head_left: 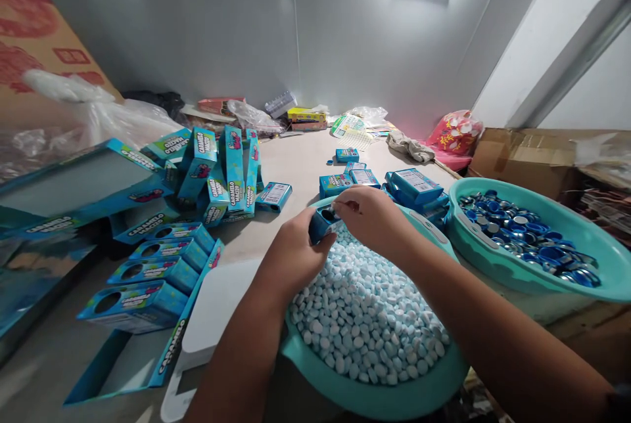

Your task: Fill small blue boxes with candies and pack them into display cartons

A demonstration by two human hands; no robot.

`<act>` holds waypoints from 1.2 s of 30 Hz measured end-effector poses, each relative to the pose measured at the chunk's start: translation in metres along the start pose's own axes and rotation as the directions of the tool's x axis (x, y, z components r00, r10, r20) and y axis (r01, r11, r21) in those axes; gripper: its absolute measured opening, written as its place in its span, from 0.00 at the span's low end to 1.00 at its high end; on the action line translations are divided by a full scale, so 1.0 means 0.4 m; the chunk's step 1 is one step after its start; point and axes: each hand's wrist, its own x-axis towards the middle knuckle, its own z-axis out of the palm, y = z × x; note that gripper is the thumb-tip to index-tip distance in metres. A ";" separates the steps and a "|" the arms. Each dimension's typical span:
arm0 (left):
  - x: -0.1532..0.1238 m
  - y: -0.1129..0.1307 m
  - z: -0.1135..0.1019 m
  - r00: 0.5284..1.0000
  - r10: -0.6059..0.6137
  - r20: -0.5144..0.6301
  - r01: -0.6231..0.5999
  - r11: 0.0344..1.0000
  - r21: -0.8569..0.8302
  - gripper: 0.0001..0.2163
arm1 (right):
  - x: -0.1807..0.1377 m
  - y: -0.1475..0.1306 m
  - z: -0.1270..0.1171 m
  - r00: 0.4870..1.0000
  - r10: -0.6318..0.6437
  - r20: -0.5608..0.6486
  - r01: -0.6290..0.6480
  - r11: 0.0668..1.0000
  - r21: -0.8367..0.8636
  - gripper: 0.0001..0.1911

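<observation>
My left hand [293, 252] is wrapped round a small blue candy box [320, 227], tilted so that the round hole in its top shows. At that hole is my right hand [369, 214], its fingers bent and pinched together; what lies between them is hidden. Both hands are over the far side of a turquoise basin [384, 403], which is full of small white and pale blue candies [369, 311]. Several more blue boxes [414, 186] lie just behind the basin.
On the left, an open display carton [167, 351] holds several boxes with round holes, beside a white scale [217, 311]. Blue cartons [197, 160] stack behind it. To the right, another turquoise basin [473, 249] holds blue and silver lids [535, 232]. Bags and packages line the wall.
</observation>
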 end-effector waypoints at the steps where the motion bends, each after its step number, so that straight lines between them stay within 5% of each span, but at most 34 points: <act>1: 0.001 -0.001 -0.001 1.000 0.000 0.000 0.000 1.000 0.011 0.12 | -0.001 -0.005 0.002 1.000 0.007 -0.008 -0.007 1.000 0.026 0.16; 11: -0.001 0.000 0.007 1.000 -0.015 -0.010 0.015 0.999 -0.052 0.14 | -0.001 -0.009 0.024 0.996 0.084 -0.026 -0.073 0.955 0.288 0.05; 16: 0.001 -0.001 0.007 0.999 -0.031 -0.013 0.031 0.998 -0.046 0.13 | 0.003 -0.002 0.025 0.996 -0.017 -0.090 0.025 0.996 0.087 0.06; 19: -0.002 -0.004 0.006 0.999 -0.017 -0.032 0.015 0.998 -0.055 0.13 | 0.003 -0.004 0.018 0.997 -0.074 -0.037 0.078 0.991 0.111 0.05; 24: 0.005 -0.015 0.013 0.991 -0.025 -0.132 0.007 0.990 -0.139 0.15 | 0.018 0.018 0.017 0.981 -0.120 -0.150 0.154 0.958 0.240 0.18; 27: 0.010 -0.017 -0.005 0.922 -0.034 -0.386 -0.044 0.981 -0.191 0.17 | 0.032 0.051 0.020 0.975 -0.009 -0.222 0.047 0.985 0.168 0.20; 30: -0.016 -0.027 -0.065 0.804 -0.070 -0.590 -0.058 0.979 -0.195 0.20 | 0.040 0.082 0.023 0.984 0.127 -0.126 -0.131 0.991 -0.024 0.18; 33: -0.080 -0.059 -0.147 0.774 -0.244 -0.585 0.093 0.957 -0.276 0.20 | 0.055 0.108 0.028 0.980 0.188 -0.061 -0.194 0.977 -0.093 0.14; 36: -0.146 -0.107 -0.201 0.766 -0.485 -0.423 0.349 0.865 -0.359 0.23 | 0.104 0.146 0.031 0.978 0.210 0.000 -0.207 0.964 -0.168 0.15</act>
